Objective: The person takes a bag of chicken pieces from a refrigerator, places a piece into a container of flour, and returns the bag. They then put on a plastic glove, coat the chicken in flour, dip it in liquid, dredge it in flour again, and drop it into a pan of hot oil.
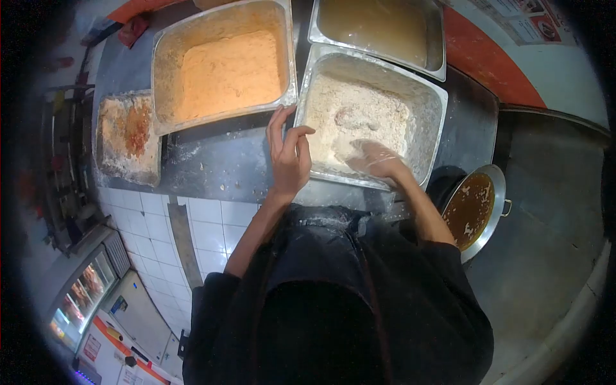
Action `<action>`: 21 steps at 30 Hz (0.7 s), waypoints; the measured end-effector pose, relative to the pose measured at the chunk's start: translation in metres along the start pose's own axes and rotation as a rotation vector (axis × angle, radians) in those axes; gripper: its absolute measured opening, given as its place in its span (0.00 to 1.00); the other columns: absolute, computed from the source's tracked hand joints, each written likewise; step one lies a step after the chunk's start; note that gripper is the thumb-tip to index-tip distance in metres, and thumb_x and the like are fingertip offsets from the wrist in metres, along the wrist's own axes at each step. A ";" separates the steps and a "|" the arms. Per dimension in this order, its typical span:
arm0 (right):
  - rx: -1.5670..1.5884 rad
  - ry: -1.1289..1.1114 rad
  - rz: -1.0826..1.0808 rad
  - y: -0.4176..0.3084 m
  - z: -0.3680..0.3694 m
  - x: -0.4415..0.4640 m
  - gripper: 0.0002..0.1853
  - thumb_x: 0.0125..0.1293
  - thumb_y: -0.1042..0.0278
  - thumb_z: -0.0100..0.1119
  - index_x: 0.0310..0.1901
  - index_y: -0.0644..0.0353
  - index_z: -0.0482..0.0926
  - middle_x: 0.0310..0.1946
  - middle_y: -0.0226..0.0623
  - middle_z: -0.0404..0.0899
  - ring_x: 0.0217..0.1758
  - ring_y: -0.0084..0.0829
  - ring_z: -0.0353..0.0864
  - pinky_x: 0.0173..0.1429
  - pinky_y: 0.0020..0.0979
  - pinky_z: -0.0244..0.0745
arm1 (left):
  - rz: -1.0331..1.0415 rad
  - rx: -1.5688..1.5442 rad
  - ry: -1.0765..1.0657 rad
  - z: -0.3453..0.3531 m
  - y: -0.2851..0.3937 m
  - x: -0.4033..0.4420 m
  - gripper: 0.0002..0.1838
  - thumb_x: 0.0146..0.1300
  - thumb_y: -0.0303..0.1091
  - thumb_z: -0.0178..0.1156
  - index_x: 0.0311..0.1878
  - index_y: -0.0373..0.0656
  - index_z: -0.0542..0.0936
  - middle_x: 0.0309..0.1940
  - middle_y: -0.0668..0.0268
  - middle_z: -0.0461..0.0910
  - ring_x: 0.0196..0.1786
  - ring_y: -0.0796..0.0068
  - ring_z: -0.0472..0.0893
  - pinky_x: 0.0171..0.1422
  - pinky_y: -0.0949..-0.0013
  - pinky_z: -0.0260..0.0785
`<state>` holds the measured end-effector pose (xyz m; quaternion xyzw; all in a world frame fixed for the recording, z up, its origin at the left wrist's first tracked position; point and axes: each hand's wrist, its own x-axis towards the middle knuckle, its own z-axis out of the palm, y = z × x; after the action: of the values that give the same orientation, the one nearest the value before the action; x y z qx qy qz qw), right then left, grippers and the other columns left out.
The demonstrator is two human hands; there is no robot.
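A metal pan of flour [440,128] stands in front of me. Near its left rim is my left hand [290,154], fingers bent and apart, with the fingertips at the rim. Whether they press on it I cannot tell. My right hand [378,160] is inside the pan, low in the flour [385,106] and dusted white. Its fingers are blurred and partly sunk, so any grip is hidden. Just beyond it lies a lumpy flour-coated piece [351,118], too covered to name.
Left of the flour stands a pan of orange powder [234,70]; behind it, a pan of cloudy liquid [378,29]. A stained tray [128,138] lies far left on the metal counter [218,157]. At right, a round pan [497,186] holds brown liquid with bits in it.
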<state>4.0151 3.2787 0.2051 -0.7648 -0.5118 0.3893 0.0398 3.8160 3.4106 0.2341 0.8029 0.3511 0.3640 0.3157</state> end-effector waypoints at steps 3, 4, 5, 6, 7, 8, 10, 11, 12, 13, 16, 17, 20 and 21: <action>0.372 -0.024 0.081 -0.024 -0.056 0.008 0.38 0.63 0.40 0.63 0.64 0.65 0.72 0.56 0.58 0.77 0.60 0.45 0.78 0.62 0.42 0.73 | 0.012 0.002 0.021 0.002 0.000 0.002 0.11 0.57 0.14 0.54 0.38 0.38 0.81 0.59 0.49 0.72 0.69 0.42 0.67 0.72 0.48 0.59; 0.377 -0.030 0.081 -0.028 -0.053 0.016 0.38 0.63 0.40 0.63 0.64 0.65 0.72 0.56 0.58 0.77 0.60 0.45 0.78 0.62 0.42 0.73 | 0.005 -0.003 0.028 0.002 0.000 0.003 0.11 0.56 0.14 0.54 0.38 0.38 0.81 0.60 0.50 0.72 0.69 0.42 0.67 0.72 0.48 0.59; 0.052 0.201 0.045 -0.036 -0.045 0.023 0.37 0.63 0.40 0.62 0.63 0.64 0.73 0.59 0.56 0.76 0.63 0.44 0.76 0.66 0.41 0.70 | -0.003 -0.012 0.024 0.002 0.002 0.001 0.11 0.56 0.14 0.54 0.38 0.38 0.81 0.60 0.50 0.72 0.69 0.42 0.67 0.72 0.48 0.59; -0.283 0.433 0.007 -0.041 -0.041 0.031 0.36 0.63 0.39 0.61 0.62 0.63 0.75 0.61 0.54 0.76 0.66 0.43 0.75 0.69 0.39 0.68 | -0.002 -0.018 0.016 0.002 0.002 -0.001 0.11 0.56 0.14 0.54 0.38 0.38 0.81 0.60 0.50 0.72 0.69 0.42 0.67 0.72 0.48 0.59; -0.270 0.278 0.057 -0.041 -0.033 0.046 0.39 0.62 0.35 0.59 0.60 0.65 0.75 0.57 0.57 0.77 0.63 0.48 0.76 0.68 0.43 0.68 | -0.003 -0.006 0.014 0.003 0.000 0.000 0.11 0.56 0.14 0.54 0.37 0.38 0.81 0.60 0.50 0.72 0.69 0.42 0.67 0.72 0.48 0.59; -0.268 0.280 0.062 -0.031 -0.016 0.045 0.39 0.62 0.35 0.59 0.60 0.65 0.75 0.57 0.57 0.77 0.63 0.48 0.76 0.68 0.43 0.68 | -0.007 0.009 0.011 0.003 0.000 0.000 0.10 0.57 0.14 0.54 0.37 0.38 0.81 0.60 0.50 0.72 0.69 0.42 0.67 0.72 0.48 0.59; 0.070 0.057 -0.091 -0.039 -0.016 0.040 0.37 0.67 0.36 0.54 0.59 0.67 0.74 0.50 0.56 0.78 0.59 0.46 0.78 0.63 0.43 0.72 | 0.005 0.006 0.017 0.004 -0.001 0.001 0.10 0.57 0.15 0.54 0.37 0.38 0.81 0.60 0.50 0.72 0.69 0.43 0.66 0.72 0.48 0.59; 0.079 -0.111 -0.142 -0.040 -0.020 0.039 0.34 0.71 0.39 0.51 0.57 0.68 0.74 0.46 0.55 0.79 0.56 0.44 0.79 0.59 0.43 0.75 | 0.004 0.003 0.012 0.003 -0.001 0.000 0.10 0.57 0.15 0.54 0.37 0.38 0.81 0.61 0.50 0.72 0.70 0.43 0.66 0.72 0.48 0.59; 0.080 -0.113 -0.143 -0.059 -0.051 0.034 0.34 0.71 0.39 0.51 0.57 0.68 0.74 0.46 0.55 0.79 0.56 0.44 0.79 0.59 0.43 0.75 | 0.002 0.005 0.012 0.002 -0.001 0.000 0.10 0.57 0.15 0.54 0.37 0.38 0.81 0.61 0.50 0.72 0.70 0.43 0.66 0.72 0.48 0.59; 0.146 -0.275 -0.037 -0.074 -0.081 0.034 0.32 0.72 0.42 0.50 0.57 0.69 0.74 0.48 0.56 0.79 0.56 0.44 0.79 0.59 0.42 0.75 | 0.003 0.005 0.020 0.004 -0.002 0.002 0.09 0.58 0.16 0.53 0.37 0.38 0.81 0.61 0.50 0.72 0.70 0.43 0.66 0.72 0.48 0.59; 0.465 -0.152 0.041 -0.056 -0.047 0.022 0.31 0.73 0.44 0.49 0.59 0.70 0.72 0.53 0.60 0.78 0.59 0.46 0.79 0.61 0.42 0.73 | -0.027 0.018 0.011 0.002 0.001 -0.003 0.09 0.58 0.16 0.53 0.37 0.38 0.81 0.61 0.50 0.72 0.70 0.43 0.66 0.72 0.48 0.59; 0.213 -0.079 0.044 -0.056 -0.024 0.027 0.32 0.72 0.42 0.50 0.63 0.65 0.71 0.55 0.57 0.78 0.60 0.46 0.78 0.62 0.42 0.73 | -0.022 0.021 0.010 0.003 0.001 0.000 0.09 0.58 0.16 0.53 0.37 0.38 0.81 0.61 0.50 0.72 0.70 0.43 0.66 0.72 0.48 0.59; 0.085 -0.096 0.017 -0.035 -0.016 0.030 0.37 0.71 0.41 0.53 0.69 0.65 0.65 0.62 0.57 0.73 0.64 0.45 0.76 0.64 0.41 0.72 | -0.014 0.009 -0.002 0.002 -0.001 0.000 0.08 0.59 0.17 0.55 0.37 0.40 0.80 0.62 0.51 0.72 0.71 0.45 0.66 0.74 0.50 0.58; 0.266 -0.206 -0.059 -0.026 -0.030 0.026 0.37 0.70 0.42 0.54 0.68 0.67 0.66 0.61 0.61 0.73 0.65 0.49 0.74 0.66 0.41 0.70 | -0.011 0.008 -0.006 0.001 -0.002 -0.001 0.08 0.59 0.17 0.55 0.37 0.40 0.80 0.62 0.51 0.72 0.71 0.45 0.66 0.74 0.50 0.58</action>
<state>4.0192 3.3224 0.2236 -0.6935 -0.4794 0.5285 0.0996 3.8162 3.4108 0.2316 0.8032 0.3563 0.3584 0.3154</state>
